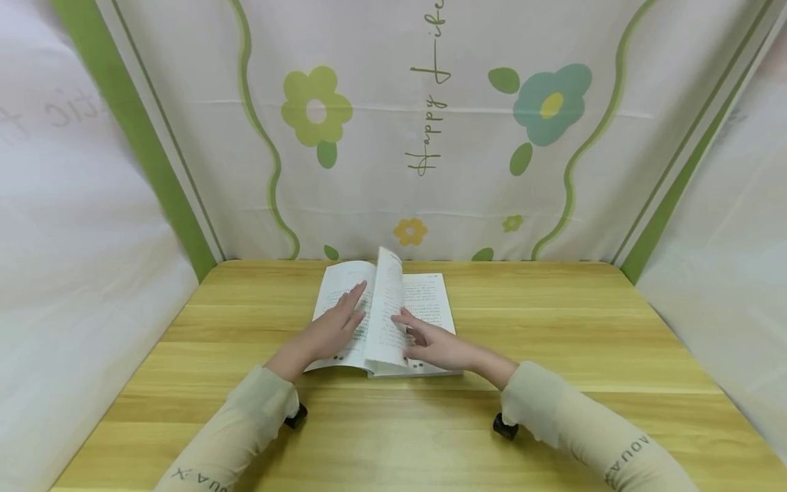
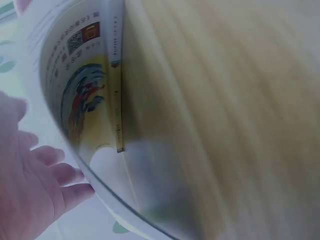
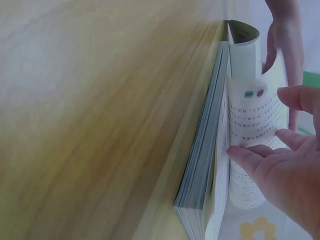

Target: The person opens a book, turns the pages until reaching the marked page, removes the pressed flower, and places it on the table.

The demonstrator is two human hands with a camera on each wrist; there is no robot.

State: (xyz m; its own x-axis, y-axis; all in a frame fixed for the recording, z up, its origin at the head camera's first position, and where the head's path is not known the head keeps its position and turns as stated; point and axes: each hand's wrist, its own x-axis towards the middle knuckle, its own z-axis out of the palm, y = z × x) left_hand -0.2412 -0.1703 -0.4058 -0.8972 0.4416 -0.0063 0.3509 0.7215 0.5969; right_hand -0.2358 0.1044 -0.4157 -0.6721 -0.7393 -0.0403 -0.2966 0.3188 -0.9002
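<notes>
As the left hand (image 1: 335, 329) lies over the left-hand page, its fingers are stretched out, grasping nothing, pointing up toward the middle of the frame. And look at the right hand (image 1: 438, 343): fingers (image 3: 243, 157) spread well apart and slightly bent, the tips at the raised leaf (image 1: 387, 307), no pinch that I can see!

That leaf stands up from the gutter of the book (image 1: 427, 290), tall and pale, its top leaning a touch to the right. The book itself lies spread just below the centre of the frame, lines of print on both sides. From the right wrist we get the thick page block (image 3: 200, 145) edge-on, and two small coloured marks (image 3: 254, 93) near the foot of the curling leaf. Over at the left wrist, the left side bows up, and beneath the curve, in the upper left, sit a bright picture (image 2: 82, 102), a square code (image 2: 75, 43) and the narrow spine (image 2: 116, 75).

Further out now: pale sleeves run to the lower corners, dark lettering on both, a black band under each cuff. Below it all, the wood-grained surface (image 1: 393, 437). And behind, a white curtain (image 1: 369, 191) with a yellow-green flower (image 1: 295, 113) upper left, a teal flower (image 1: 531, 106) upper right, "Happy Life" climbing between them!
</notes>
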